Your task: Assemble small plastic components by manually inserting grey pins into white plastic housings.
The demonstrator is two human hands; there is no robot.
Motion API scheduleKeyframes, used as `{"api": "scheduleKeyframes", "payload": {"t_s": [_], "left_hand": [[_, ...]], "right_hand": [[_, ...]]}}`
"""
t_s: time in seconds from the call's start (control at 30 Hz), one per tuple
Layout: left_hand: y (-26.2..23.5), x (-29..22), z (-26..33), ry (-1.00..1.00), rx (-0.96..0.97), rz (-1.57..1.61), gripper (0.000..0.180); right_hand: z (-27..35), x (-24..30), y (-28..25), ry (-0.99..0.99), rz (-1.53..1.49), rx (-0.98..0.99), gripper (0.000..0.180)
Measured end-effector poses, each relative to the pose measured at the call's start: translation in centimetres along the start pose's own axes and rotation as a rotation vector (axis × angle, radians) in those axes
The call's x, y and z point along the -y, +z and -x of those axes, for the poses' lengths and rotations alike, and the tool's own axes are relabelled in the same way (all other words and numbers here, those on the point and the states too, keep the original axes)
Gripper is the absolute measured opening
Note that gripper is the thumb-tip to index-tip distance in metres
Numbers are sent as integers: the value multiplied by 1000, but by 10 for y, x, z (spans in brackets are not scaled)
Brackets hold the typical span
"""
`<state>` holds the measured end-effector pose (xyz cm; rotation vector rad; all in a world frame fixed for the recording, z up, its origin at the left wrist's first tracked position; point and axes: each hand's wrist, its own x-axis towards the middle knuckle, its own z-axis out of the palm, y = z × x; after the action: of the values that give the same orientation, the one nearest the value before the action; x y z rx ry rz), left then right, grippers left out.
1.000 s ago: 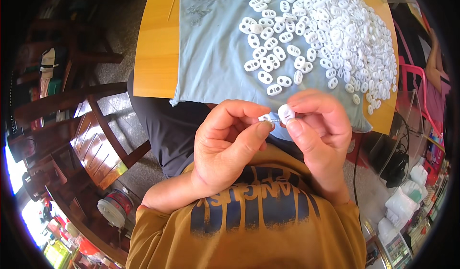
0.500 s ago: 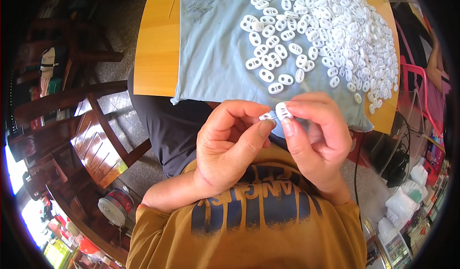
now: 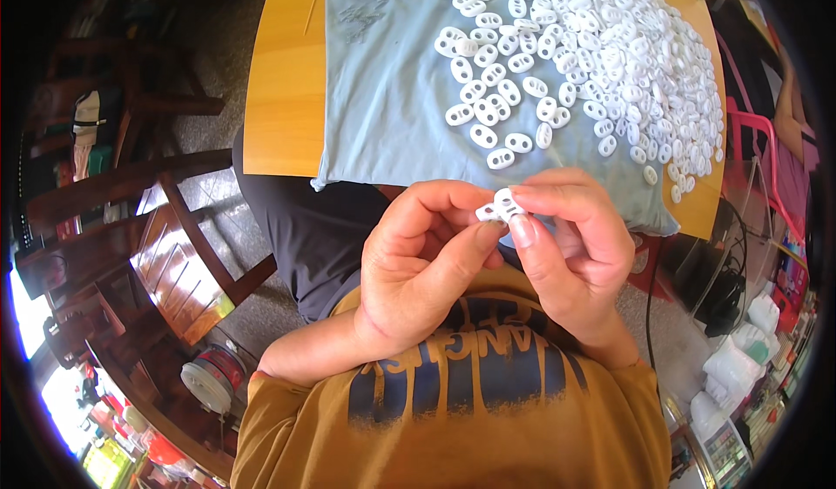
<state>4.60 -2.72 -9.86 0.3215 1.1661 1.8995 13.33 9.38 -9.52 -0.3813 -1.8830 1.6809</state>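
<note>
Simply Pinched, Small and Close In

Nearest to us, past the brown shirt [image 3: 514,428], the left hand [image 3: 414,258] and right hand [image 3: 575,249] meet about at the near edge of the desk [image 3: 283,114]. We see the left hand drawn narrow, thumb and index finger pinching 1 white piece [image 3: 482,215]. The right hand is narrow too, gripping a second piece [image 3: 504,205] by its rim, so its 2 holes show. The 2 pieces overlap in our view; we cannot tell how they connect, if at all. Things this small leave room for fingertips only, and bent elbows probably steady them.

Beyond, a pale blue cloth [image 3: 392,123] reaches past the desk's near edge; we suspect it stops sliding. Loose pieces [image 3: 483,136] lie spread over its middle, each easy to pick singly, while the pile [image 3: 640,62] crowds the far right corner, spilling onto bare wood at the right edge.

Farthest off, dark bits [image 3: 361,6] lie toward the cloth's far left corner, presumably kept apart to avoid mixing; we find them too small to identify. A thin stick [image 3: 313,7] rests on wood beside them.
</note>
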Motion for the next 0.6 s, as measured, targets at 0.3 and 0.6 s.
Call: {"api": "scheduleKeyframes", "payload": {"t_s": [0.3,0.6], "left_hand": [[-10,0,0,10,150,-42,37],[-4,-2,4,-31,55,-7,39]], "right_hand": [[0,0,-5,60,-2,32,21],[3,3,-3,79,-45,48,25]]}}
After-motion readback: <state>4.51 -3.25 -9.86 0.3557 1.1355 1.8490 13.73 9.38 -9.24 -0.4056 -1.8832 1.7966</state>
